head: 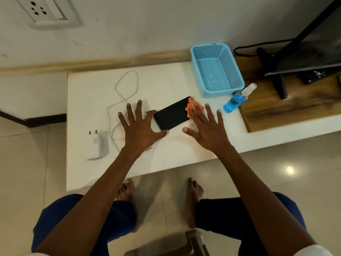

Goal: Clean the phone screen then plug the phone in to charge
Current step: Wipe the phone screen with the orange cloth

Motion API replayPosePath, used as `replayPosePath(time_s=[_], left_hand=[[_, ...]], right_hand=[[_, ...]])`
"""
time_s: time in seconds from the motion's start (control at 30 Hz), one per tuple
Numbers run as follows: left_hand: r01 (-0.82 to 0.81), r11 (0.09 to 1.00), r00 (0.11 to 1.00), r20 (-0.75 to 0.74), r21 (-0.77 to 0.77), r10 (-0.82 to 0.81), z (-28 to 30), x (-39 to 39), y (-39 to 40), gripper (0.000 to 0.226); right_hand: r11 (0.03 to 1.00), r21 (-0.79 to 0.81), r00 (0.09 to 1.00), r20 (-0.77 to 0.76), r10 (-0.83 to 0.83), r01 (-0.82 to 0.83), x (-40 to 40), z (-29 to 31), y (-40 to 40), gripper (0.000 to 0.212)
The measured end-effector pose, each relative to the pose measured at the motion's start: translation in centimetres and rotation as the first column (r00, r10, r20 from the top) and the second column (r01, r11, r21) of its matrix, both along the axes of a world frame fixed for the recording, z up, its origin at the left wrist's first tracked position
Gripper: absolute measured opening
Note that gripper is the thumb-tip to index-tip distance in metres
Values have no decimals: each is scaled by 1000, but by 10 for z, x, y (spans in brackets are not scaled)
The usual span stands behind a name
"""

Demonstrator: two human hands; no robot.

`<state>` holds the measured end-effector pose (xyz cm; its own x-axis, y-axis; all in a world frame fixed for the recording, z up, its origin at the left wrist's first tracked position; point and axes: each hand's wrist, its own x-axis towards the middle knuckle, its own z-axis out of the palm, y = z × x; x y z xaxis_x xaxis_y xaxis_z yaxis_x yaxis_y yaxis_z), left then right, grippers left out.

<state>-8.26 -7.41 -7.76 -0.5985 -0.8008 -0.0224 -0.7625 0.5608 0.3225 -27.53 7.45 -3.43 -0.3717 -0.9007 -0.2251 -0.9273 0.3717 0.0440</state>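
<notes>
A black phone (pixel 172 113) lies screen up on the white table (pixel 166 84). My left hand (pixel 140 126) is spread flat, with its thumb and forefinger bracing the phone's near-left end. My right hand (pixel 206 126) is also spread, its fingers pressing an orange cloth (pixel 191 105) against the phone's far-right end. A white charger adapter (pixel 96 145) lies at the table's left, and its white cable (pixel 127 89) loops behind my left hand. A wall socket (pixel 47 10) sits high on the wall at the upper left.
An empty blue plastic basket (pixel 215 69) stands at the table's back right. A spray bottle of blue liquid (pixel 238 98) leans beside it. Further right are a wooden board (pixel 286 104), a TV stand leg (pixel 280 85) and a remote (pixel 319 74). My knees and bare feet are below the table.
</notes>
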Motion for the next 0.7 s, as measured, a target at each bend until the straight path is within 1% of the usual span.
replayPosePath(time_s=[0.13, 0.2, 0.33, 0.43, 0.53, 0.63, 0.7], left_hand=[[-1, 1000, 1000, -3, -2, 1, -3, -1, 0, 81], [-4, 1000, 1000, 0, -4, 4, -3, -1, -1, 82], [-9, 1000, 1000, -2, 26, 9, -4, -2, 0, 82], [-9, 1000, 1000, 0, 15, 9, -2, -2, 1, 83], [-10, 1000, 1000, -5, -9, 10, 0, 0, 1, 86], [3, 1000, 1000, 10, -29, -3, 0, 1, 0, 88], [-11, 1000, 1000, 3, -25, 11, 1, 0, 0, 87]], right_hand=[[1000, -3, 999, 52, 12, -12, -5, 2, -9, 94], [1000, -12, 998, 52, 21, -20, -6, 1, -14, 93], [998, -49, 997, 75, 30, -27, -8, 0, -27, 89], [997, -69, 991, 121, 54, -46, -4, -1, -35, 91], [988, -80, 979, 146, 142, -132, 11, -3, -40, 94], [963, -51, 955, 125, 270, -266, 31, -8, -40, 97], [945, -32, 937, 115, 328, -327, 38, -10, -36, 95]])
